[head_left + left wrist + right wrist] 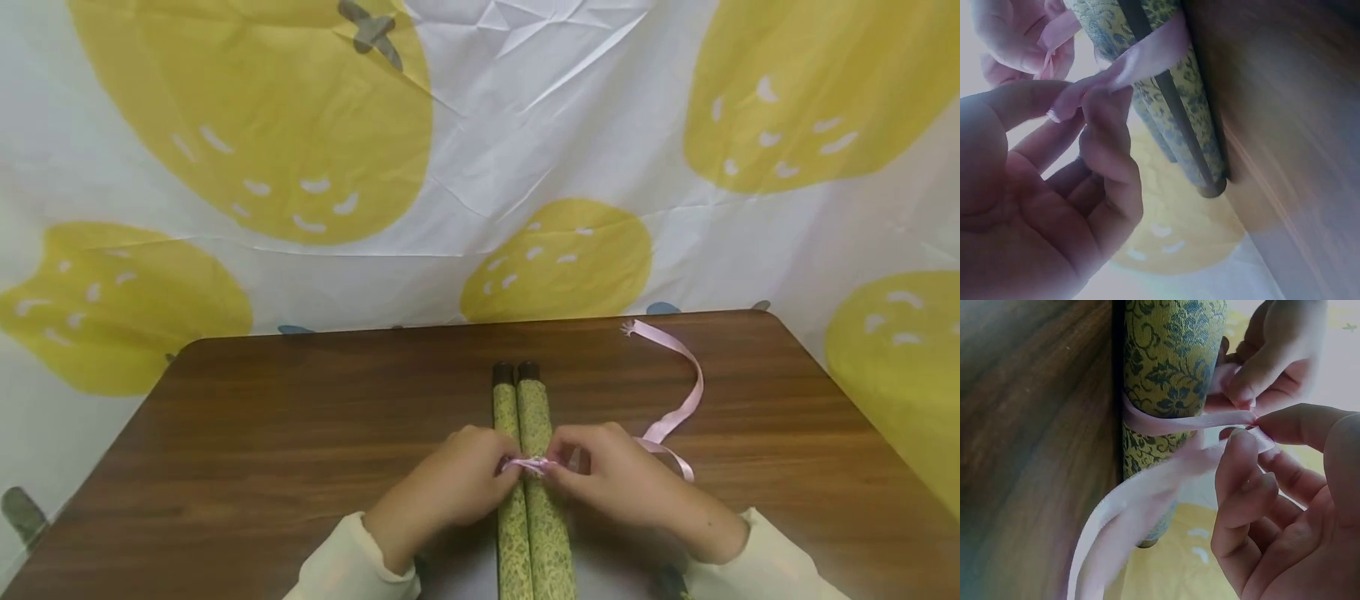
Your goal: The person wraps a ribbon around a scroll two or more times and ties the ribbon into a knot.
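Observation:
Two rolls of a scroll (534,408), covered in green-gold brocade with dark leaf patterns, lie side by side on the table, dark knobs at their far ends. A pink ribbon (1154,424) passes round the rolls, with its strands meeting over them between the two hands. My left hand (472,471) pinches a short end of the ribbon (1069,103) between thumb and fingers, at the left side of the rolls. On the right side, my right hand (611,471) pinches another part of the ribbon with thumb and forefinger.
A long tail of the ribbon (693,392) curves across the brown wooden table (300,417) to its far edge, right of the rolls. Behind the table hangs a white cloth (360,287) printed with large yellow fruit.

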A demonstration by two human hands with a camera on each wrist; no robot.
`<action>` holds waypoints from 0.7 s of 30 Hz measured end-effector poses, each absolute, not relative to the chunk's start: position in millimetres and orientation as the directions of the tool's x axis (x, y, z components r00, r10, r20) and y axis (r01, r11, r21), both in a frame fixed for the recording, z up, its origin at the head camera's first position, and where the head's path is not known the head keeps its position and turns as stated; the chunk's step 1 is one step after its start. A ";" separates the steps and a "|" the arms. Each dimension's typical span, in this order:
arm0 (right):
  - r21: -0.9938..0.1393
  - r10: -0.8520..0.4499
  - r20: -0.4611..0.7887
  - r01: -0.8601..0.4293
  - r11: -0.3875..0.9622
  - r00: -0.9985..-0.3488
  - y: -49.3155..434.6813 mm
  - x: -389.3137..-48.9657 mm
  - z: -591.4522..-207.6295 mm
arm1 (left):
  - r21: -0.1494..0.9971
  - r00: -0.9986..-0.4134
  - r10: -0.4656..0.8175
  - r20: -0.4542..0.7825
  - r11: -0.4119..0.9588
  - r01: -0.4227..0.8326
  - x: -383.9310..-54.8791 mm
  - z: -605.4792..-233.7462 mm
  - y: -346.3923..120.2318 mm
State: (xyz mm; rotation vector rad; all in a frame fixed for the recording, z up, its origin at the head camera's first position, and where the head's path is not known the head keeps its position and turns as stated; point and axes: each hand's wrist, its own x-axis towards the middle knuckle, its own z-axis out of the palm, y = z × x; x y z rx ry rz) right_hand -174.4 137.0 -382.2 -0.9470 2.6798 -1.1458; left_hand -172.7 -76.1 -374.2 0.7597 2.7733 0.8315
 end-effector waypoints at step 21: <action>-0.625 -0.604 0.129 -0.537 0.566 -0.786 136.9 -177.9 -378.8 | 0.701 -0.860 0.506 0.067 0.589 0.401 -163.3 -373.5 -123.9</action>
